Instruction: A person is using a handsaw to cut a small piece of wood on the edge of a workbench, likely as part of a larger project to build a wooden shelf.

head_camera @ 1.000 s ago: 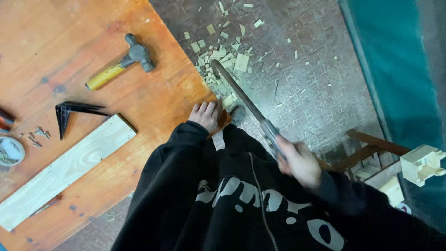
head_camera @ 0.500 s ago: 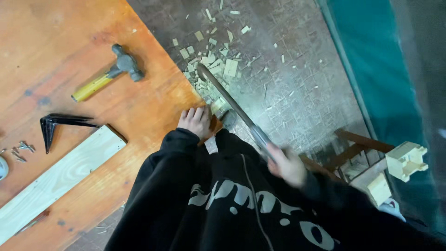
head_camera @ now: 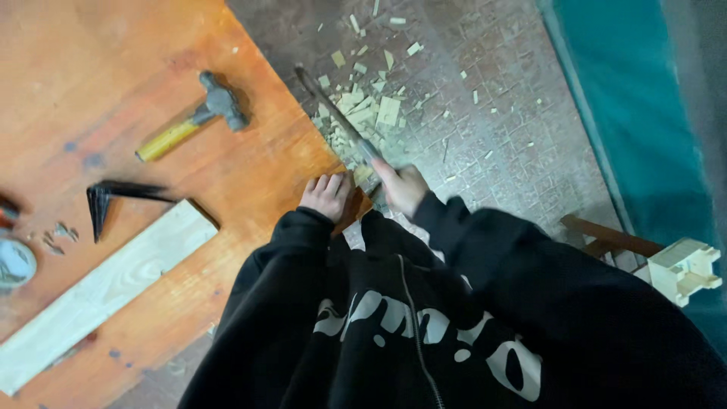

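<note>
Looking down from my head camera, I see an orange table (head_camera: pixel 113 68) filling the left side and a grey tiled floor (head_camera: pixel 515 136) on the right, with my black hooded top across the bottom. A pale plank (head_camera: pixel 106 291) lies on the table, well apart from my hands. Beyond it are a yellow-handled hammer (head_camera: pixel 193 117) and a dark metal square (head_camera: pixel 113 198). At the table's edge my right hand (head_camera: pixel 401 185) is clenched around the handle of a saw (head_camera: pixel 337 117), whose blade slants up and away over the floor. My left hand (head_camera: pixel 327 195) lies just beside it, fingers curled down over the table edge; whether it grips anything beneath I cannot tell. Pale wood chips (head_camera: pixel 371 113) litter the floor under the blade. I judge the saw light, stiff along its length yet springy sideways, best held by the handle only.
</note>
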